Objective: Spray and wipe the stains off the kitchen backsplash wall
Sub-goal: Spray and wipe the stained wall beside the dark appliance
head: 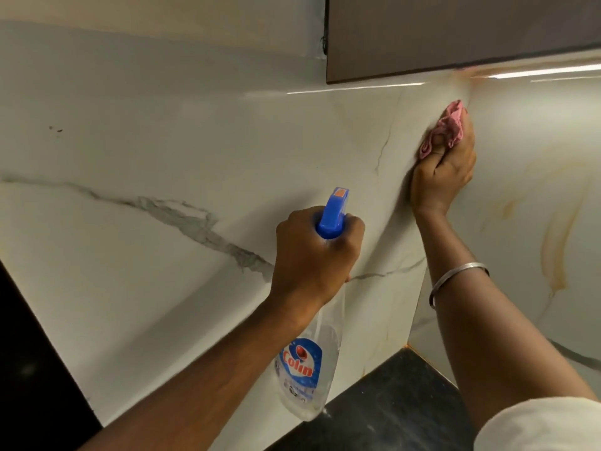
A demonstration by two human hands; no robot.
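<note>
My right hand (444, 172) grips a crumpled pink cloth (446, 126) and presses it against the white marble backsplash wall (169, 151), in the corner where two wall panels meet, just under a cabinet. My left hand (312, 255) holds a clear spray bottle (309, 369) by its neck, away from the wall; its blue trigger head (335, 213) sticks up above my fingers. Small dark specks (56, 128) mark the wall far to the left.
A dark wall cabinet (455, 34) hangs above the corner. The black stone countertop (390, 402) runs along the bottom. A silver bangle (455, 278) circles my right wrist. Orange-brown veining (553, 242) crosses the right wall panel.
</note>
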